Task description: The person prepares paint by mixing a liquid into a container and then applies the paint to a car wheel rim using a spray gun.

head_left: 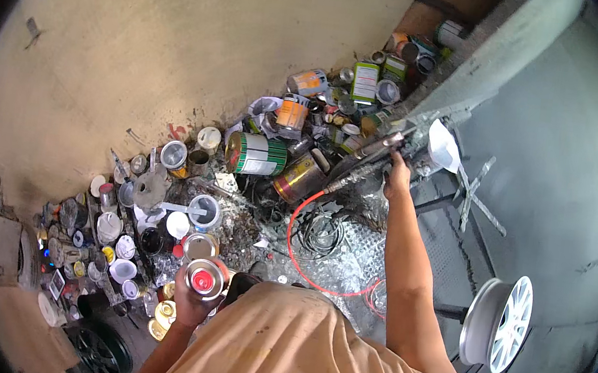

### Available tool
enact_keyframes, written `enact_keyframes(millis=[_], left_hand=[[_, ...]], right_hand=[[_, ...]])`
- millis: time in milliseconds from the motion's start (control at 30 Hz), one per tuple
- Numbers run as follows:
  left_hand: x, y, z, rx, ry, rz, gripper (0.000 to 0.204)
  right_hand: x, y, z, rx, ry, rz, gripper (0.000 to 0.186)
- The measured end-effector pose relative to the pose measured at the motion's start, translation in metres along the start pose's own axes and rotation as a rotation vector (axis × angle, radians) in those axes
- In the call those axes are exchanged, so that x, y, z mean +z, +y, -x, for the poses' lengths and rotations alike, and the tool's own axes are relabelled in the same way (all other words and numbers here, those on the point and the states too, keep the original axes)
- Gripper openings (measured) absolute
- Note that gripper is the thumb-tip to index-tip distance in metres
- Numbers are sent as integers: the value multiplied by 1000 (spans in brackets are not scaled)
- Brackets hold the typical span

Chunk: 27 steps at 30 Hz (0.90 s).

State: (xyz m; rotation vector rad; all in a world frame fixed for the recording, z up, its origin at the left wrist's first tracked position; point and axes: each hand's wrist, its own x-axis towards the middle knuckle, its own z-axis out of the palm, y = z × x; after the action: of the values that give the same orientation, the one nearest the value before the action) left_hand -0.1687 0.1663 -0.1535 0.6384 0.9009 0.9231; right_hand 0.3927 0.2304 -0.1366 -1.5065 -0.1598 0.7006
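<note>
The left hand (191, 309), near and left of the tan shirt (289, 346), is closed around a round metal can (204, 280) with a bright silvery rim and a red centre, its top turned up to view; farther off and to the right, the right hand (398, 176) reaches out to a long, worn, silvery-grey metal tool (382, 144), fingers at its far end, though I cannot tell whether they are wrapped around it; the tool slants from near left to far right.

Counted from near to far: one dark wheel (99, 350) at the near left; one silver spoked wheel (494, 323) at the right; one orange hose (289, 233), curving up toward the tool; one green-striped can (257, 155); two orange-labelled cans beyond it; the other cans and tubs crowd too closely to count.

A gap separates the right forearm from the silver wheel; crowded containers hem in the left hand's far and left sides; a beige wall (183, 36) bounds the pile at the far left, a grey ledge (498, 58) at the far right.
</note>
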Motion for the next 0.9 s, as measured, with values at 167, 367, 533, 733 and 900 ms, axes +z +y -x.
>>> enact_keyframes(millis=[167,367,533,733,900], left_hand=[[54,-6,-37,540,-196,-932,94],[151,-27,-64,599,-489,-1110,106],[242,-31,-29,491,-711,-1247,113],[292,-74,3,637,-875,-1321,104],[314,-123,19,733,-928,-1386,104]], right_hand=[[-33,7,39,-233,-108,228,76],[-71,23,173,-345,-768,377,92],[-114,15,249,-550,-808,636,119],[-190,3,266,-866,-435,555,71],[-232,14,276,-746,-322,718,33]])
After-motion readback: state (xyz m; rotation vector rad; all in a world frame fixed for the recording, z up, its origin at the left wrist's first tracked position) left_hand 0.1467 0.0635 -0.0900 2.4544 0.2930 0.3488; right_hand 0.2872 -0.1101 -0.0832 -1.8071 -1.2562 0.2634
